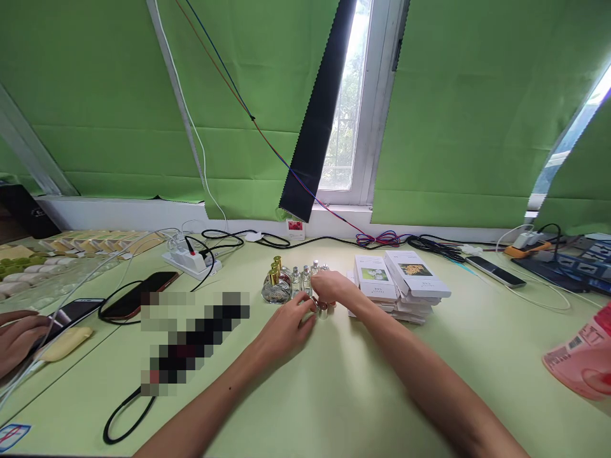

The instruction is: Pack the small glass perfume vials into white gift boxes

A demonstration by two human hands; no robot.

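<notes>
My left hand [290,321] reaches in low over the table, thumb and fingers pinched together. What lies between its fingertips is too small to make out. Against it, my right hand [330,286] is curled with the knuckles up, and its fingers hide whatever they grip. A small silver cap [323,310] shows just below the fingers of both hands. Behind the hands stand several small clear glass bottles [295,283] with silver tops, partly covered by the right hand. To their left are rounded glass perfume bottles [275,291] with gold tops.
Stacked white boxes [409,277] with flower pictures stand right of the hands. A power strip [191,262], cables and a phone [140,294] lie to the left. Another person's hand [19,340] is at the far left edge. A pink package [582,356] stands at the right.
</notes>
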